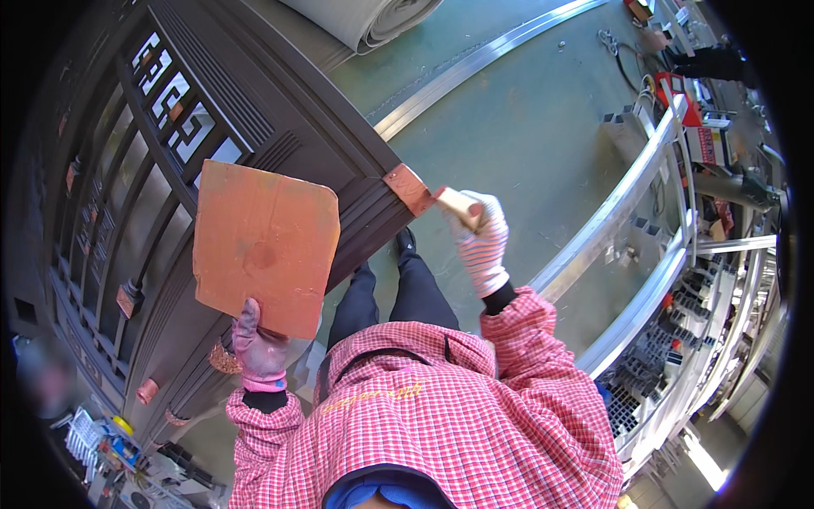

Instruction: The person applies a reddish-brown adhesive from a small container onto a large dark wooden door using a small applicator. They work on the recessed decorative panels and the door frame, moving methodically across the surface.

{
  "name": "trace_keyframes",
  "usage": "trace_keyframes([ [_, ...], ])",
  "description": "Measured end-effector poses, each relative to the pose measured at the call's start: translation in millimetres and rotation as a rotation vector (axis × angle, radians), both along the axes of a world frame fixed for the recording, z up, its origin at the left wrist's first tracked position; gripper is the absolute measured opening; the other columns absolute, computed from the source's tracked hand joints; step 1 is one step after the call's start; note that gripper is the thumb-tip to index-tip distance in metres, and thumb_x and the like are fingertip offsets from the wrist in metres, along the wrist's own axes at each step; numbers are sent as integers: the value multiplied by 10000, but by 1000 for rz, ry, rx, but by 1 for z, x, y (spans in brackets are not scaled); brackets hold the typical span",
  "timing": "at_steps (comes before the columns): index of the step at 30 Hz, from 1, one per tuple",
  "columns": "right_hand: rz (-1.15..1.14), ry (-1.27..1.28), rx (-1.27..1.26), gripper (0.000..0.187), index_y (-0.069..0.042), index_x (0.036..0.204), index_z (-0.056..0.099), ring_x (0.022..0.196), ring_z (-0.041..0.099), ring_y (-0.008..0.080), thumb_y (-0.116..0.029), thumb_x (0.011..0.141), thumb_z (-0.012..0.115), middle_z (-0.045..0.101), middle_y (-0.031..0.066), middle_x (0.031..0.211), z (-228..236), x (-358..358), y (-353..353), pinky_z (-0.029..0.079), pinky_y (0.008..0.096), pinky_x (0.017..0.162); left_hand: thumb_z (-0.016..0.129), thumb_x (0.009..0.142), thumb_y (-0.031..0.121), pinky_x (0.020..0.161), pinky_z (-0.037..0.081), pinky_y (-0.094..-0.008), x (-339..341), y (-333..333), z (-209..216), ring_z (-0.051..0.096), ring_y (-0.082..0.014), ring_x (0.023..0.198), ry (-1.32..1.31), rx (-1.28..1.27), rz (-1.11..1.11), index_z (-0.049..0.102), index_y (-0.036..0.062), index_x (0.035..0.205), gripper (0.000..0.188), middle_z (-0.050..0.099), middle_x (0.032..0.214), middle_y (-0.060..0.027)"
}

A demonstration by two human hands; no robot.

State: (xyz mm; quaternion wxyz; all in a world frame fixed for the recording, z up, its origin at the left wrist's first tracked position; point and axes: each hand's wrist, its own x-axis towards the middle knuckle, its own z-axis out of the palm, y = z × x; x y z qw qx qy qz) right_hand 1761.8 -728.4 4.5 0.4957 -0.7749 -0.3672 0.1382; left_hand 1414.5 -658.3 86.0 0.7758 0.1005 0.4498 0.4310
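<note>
A dark brown panelled metal gate (339,127) stretches across the left side. My left hand (259,349), in a stained grey and pink glove, grips the lower edge of a flat copper-coloured board (264,242), thumb on its face. My right hand (483,242), in a white glove with reddish stripes, is closed round a small pale block (458,206) with a reddish tip; whether it is a brush or a sponge I cannot make out. That tip is at or very near the copper-coloured corner piece (408,188) of the gate.
A grey roll of sheet material (381,25) lies beyond the gate. A long silvery metal strip (475,72) is on the green floor (534,144). Metal profiles (636,195) and racks of stock (670,365) fill the right side. Tools and bottles (114,445) clutter the lower left.
</note>
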Motion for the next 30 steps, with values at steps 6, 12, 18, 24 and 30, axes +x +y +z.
trace_keyframes([
  [6, -219, 393, 163, 264, -44, 1020, 625, 805, 627, 161, -102, 821, 788, 650, 65, 903, -43, -6, -3, 512, 290, 754, 644, 955, 196, 1054, 469, -499, 25, -5, 11, 540, -255, 1275, -6, 10, -31, 448, 115, 1434, 524, 522, 1422, -63],
  [12, -200, 436, 196, 242, -72, 1036, 645, 824, 620, 159, -83, 826, 765, 644, 70, 917, -55, -10, -7, 506, 282, 774, 657, 944, 205, 1061, 462, -496, 49, -20, 21, 535, -261, 1283, 27, 5, -11, 464, 101, 1421, 525, 543, 1405, -72],
  [18, -124, 196, 97, 226, -65, 1031, 636, 825, 616, 172, -102, 849, 765, 639, 81, 917, -68, -12, -16, 496, 286, 779, 653, 944, 193, 1021, 497, -446, 64, -44, 28, 576, -230, 1231, 107, -51, 51, 494, 107, 1388, 479, 574, 1358, -46],
  [24, -3, 364, 81, 228, -43, 1048, 598, 823, 598, 127, -64, 872, 741, 653, 46, 910, -75, 3, -19, 503, 274, 766, 654, 948, 182, 968, 531, -389, 74, -67, 20, 602, -189, 1182, 148, -3, 77, 503, 120, 1367, 450, 593, 1306, -14],
  [30, 82, 551, 123, 192, -44, 1052, 575, 884, 590, 125, 0, 895, 676, 633, 36, 974, -65, 52, -21, 507, 255, 824, 639, 959, 174, 1014, 511, -406, 63, -90, 24, 580, -207, 1236, 59, 21, 163, 478, 133, 1400, 472, 580, 1345, -25],
])
